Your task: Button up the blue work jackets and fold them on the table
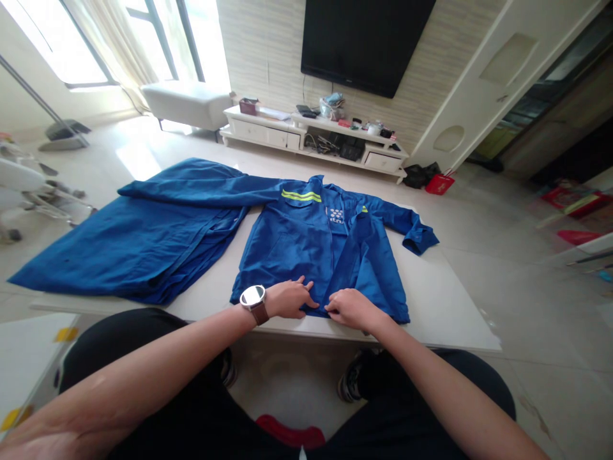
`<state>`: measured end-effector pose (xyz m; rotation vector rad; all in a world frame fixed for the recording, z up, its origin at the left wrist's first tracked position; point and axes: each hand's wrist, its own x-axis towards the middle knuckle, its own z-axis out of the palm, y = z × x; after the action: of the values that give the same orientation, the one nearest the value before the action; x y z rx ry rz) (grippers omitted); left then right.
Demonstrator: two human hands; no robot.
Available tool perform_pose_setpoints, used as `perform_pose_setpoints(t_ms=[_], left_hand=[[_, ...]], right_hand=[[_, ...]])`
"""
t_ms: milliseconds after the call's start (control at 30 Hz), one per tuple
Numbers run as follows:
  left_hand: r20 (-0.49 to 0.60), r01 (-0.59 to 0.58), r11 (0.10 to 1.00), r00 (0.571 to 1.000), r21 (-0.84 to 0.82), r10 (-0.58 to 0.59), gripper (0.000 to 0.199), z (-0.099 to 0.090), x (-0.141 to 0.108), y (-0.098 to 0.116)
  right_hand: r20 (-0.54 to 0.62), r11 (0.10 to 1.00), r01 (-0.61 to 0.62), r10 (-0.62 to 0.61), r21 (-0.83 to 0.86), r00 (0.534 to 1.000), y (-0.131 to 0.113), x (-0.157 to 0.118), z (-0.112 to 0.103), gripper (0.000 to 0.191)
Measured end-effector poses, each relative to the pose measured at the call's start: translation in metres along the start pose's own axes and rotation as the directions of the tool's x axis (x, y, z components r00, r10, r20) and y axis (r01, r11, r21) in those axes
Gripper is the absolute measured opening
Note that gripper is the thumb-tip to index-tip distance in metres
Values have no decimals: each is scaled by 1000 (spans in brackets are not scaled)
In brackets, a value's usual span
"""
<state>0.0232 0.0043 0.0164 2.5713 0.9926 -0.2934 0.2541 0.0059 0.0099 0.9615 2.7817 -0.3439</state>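
A blue work jacket (292,239) with yellow-green reflective stripes lies spread on a low white table (445,294), its collar pointing away from me. My left hand (290,299), with a watch (252,296) on the wrist, rests on the bottom hem with its fingers spread. Just to the right, my right hand (352,308) pinches the front edge of the jacket's right panel at the hem. That panel is partly folded back, and a white printed logo shows near the collar. One sleeve stretches left over other blue cloth; the other sleeve lies bent to the right.
Folded blue cloth (110,243) covers the table's left part and hangs past its edge. Beyond stand a white TV cabinet (268,134) with clutter on it and a white bench (186,102). A red bag (439,184) sits on the floor at the right.
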Motion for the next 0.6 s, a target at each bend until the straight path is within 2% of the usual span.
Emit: perform_pose_setpoints(t_ms=[200, 433, 600], left_hand=[[-5, 1, 1000, 1000, -10, -1, 55, 0, -1, 1], [0, 10, 1000, 1000, -19, -10, 55, -1, 0, 1], [2, 13, 1000, 1000, -16, -13, 55, 1, 0, 0]], right_hand=[[-34, 1000, 16, -15, 27, 999, -5, -2, -5, 25], [-46, 981, -162, 168, 111, 985, -3, 3, -1, 21], [-66, 973, -137, 152, 184, 986, -2, 5, 1, 20]])
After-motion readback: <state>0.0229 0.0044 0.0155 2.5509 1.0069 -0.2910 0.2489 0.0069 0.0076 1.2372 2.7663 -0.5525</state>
